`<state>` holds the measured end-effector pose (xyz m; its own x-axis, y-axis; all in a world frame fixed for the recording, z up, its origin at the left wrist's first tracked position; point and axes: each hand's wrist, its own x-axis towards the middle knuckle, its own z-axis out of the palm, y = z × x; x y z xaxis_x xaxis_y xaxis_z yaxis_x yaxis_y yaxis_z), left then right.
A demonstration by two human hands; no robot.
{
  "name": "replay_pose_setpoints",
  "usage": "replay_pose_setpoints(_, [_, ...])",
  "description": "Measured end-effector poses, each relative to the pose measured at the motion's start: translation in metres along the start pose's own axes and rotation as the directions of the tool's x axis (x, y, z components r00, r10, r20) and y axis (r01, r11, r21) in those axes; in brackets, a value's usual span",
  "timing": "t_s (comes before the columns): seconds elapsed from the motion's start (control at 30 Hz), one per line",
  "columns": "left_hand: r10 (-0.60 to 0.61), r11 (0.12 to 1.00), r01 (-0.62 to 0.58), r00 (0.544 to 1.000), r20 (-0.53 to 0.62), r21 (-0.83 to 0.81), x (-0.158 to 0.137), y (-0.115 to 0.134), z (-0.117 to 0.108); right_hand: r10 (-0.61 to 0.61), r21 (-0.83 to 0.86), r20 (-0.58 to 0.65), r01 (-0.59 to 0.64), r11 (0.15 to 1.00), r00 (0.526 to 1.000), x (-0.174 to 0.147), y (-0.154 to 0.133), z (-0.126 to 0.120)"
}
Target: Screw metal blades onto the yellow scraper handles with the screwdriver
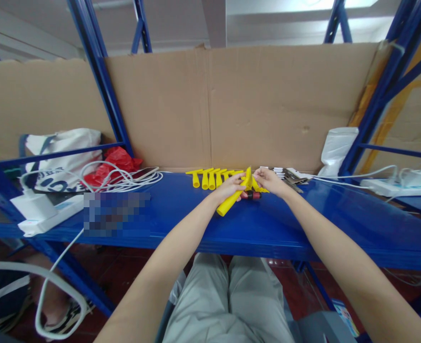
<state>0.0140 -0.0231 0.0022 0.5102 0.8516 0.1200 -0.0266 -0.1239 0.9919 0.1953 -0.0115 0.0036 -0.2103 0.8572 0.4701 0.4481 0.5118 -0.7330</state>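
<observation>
My left hand [231, 187] is wrapped around a yellow plastic piece [229, 203] with a round, hollow-ended handle and a broad flat head, tilted with the handle end toward me. Close beside its head, my right hand [268, 181] has its fingers drawn together; whatever they pinch is too small to make out. Beneath the hands, a red and black tool [252, 195] lies on the blue shelf top [181, 219]. A row of similar yellow handles [205, 179] rests behind my left hand. Small yellow parts [262, 189] lie partly hidden by my right hand.
Flat metal pieces [294, 178] lie right of my hands, near a white bag [337, 150]. At left are coiled white cables [138, 178], a power strip [53, 216] and a red plastic bag [115, 164]. A cardboard panel [260, 109] closes off the back.
</observation>
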Motion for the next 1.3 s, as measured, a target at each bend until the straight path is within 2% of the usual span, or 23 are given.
replay_pose_setpoints(0.4, [0.01,0.997,-0.014,0.999,0.049,0.071,0.0,-0.001,0.0,0.047,0.056,0.074,-0.051,0.997,0.996,-0.002,-0.004,0.0])
replay_pose_setpoints(0.6, [0.028,0.997,-0.033,0.998,0.063,0.07,0.002,-0.004,-0.002,0.081,0.022,0.016,-0.081,0.996,0.997,-0.004,-0.005,0.002])
replay_pose_setpoints(0.77, [0.058,0.997,-0.062,0.996,0.074,0.055,0.003,-0.007,-0.004,0.058,-0.036,-0.029,-0.059,0.998,0.998,-0.002,0.001,0.001])
replay_pose_setpoints(0.97, [0.066,0.997,-0.07,0.992,0.108,0.036,0.002,-0.008,-0.004,0.004,-0.119,0.015,-0.002,0.993,1.0,-0.003,0.006,0.0])
replay_pose_setpoints(1.13, [0.052,0.999,-0.051,0.997,0.054,-0.016,0.0,-0.003,0.0,-0.009,-0.228,0.045,0.019,0.973,0.999,-0.004,0.004,0.0])
replay_pose_setpoints(1.3, [0.045,0.992,-0.052,0.997,-0.068,-0.117,-0.002,0.005,0.002,-0.03,-0.342,0.051,0.046,0.938,0.998,-0.003,0.005,-0.001])
